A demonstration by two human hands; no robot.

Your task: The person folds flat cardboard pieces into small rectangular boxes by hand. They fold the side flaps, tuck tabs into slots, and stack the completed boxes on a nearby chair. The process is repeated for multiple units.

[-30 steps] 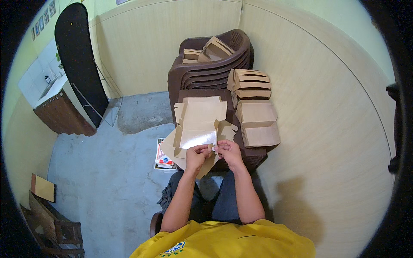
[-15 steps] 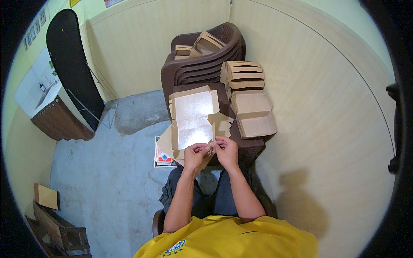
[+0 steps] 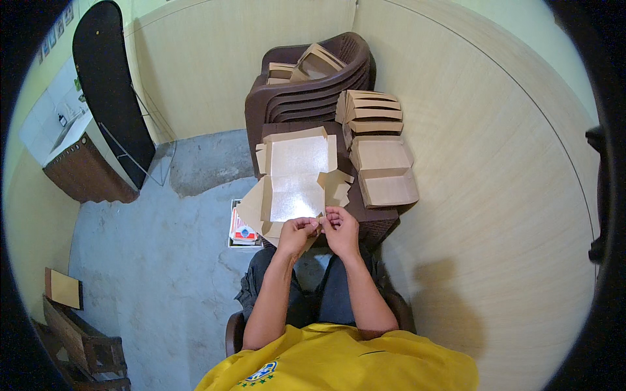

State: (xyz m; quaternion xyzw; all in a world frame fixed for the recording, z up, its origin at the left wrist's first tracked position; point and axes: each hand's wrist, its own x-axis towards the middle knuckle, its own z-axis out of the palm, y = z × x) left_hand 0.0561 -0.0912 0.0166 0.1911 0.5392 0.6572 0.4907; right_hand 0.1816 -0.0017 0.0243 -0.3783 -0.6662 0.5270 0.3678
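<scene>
Overhead, a seated person in a yellow shirt looks down at both hands, which meet at the centre of the view. Left hand (image 3: 297, 232) and right hand (image 3: 340, 229) sit side by side, almost touching, each pinching the near edge of an unfolded box blank (image 3: 295, 177) between thumb and fingertips, a narrow grip closed on the card. This blank spreads away from the hands toward 12 o'clock, its pale shiny lining facing up, brown flaps sticking out at its left and right sides. It rests partly over a dark brown table (image 3: 372, 218), whose near edge lies just beyond the knuckles. By its look the blank is light, thin card: stiff enough to hold a crease, floppy when held by one edge, and its lined face probably slick, so the edges and fold lines seem the surest places to hold. At 1 o'clock from the hands, two folded boxes (image 3: 385, 171) lie closed on the table, with a stack of boxes (image 3: 370, 111) behind them. At 12 o'clock, stacked brown plastic chairs (image 3: 313, 98) carry more folded card on the seat. At 9 o'clock, low on the grey floor, a small printed packet (image 3: 242, 229) peeks out beside the blank. Cream walls close in on the right.
</scene>
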